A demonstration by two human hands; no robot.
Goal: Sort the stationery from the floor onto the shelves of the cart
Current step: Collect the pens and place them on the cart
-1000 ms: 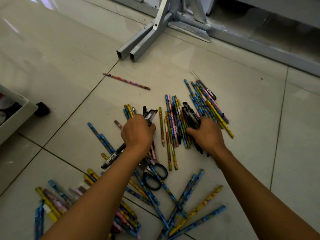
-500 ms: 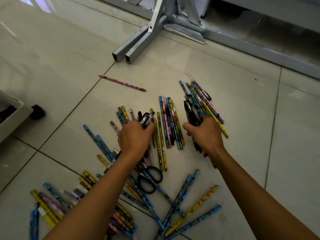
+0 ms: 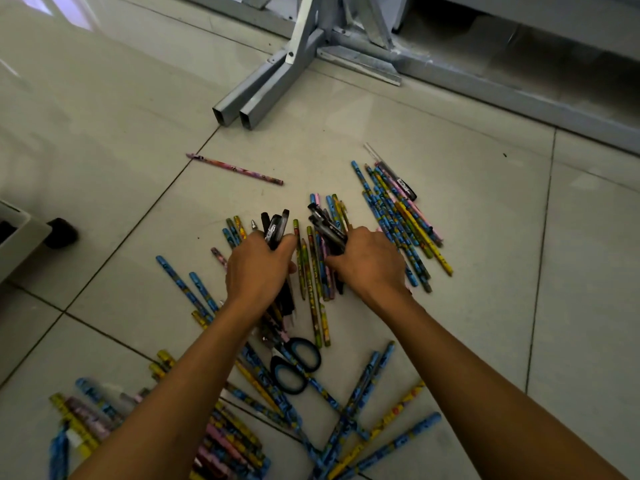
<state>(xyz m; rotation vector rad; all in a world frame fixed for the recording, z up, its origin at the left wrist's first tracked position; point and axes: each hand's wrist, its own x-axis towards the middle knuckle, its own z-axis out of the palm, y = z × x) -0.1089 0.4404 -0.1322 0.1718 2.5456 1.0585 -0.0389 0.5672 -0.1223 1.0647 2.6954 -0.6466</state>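
Left hand (image 3: 258, 268) grips black pens (image 3: 275, 226) above tiled floor (image 3: 485, 237).

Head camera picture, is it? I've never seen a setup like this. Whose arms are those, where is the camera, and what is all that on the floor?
There is no machine here: a person wears one wide-angle camera on the head, looking forward and down, so the two bare arms are their own. They work over a tiled floor strewn with patterned pencils, mostly blue, yellow and pink. One pink pencil lies apart, farther off. Scissors with dark handles lie between the forearms. The left hand has a grip on a bunch of black pens; the right hand holds another bunch of black pens. Grey metal frame legs stand at the top, and at the left edge shows a corner of a white cart with its black wheel.
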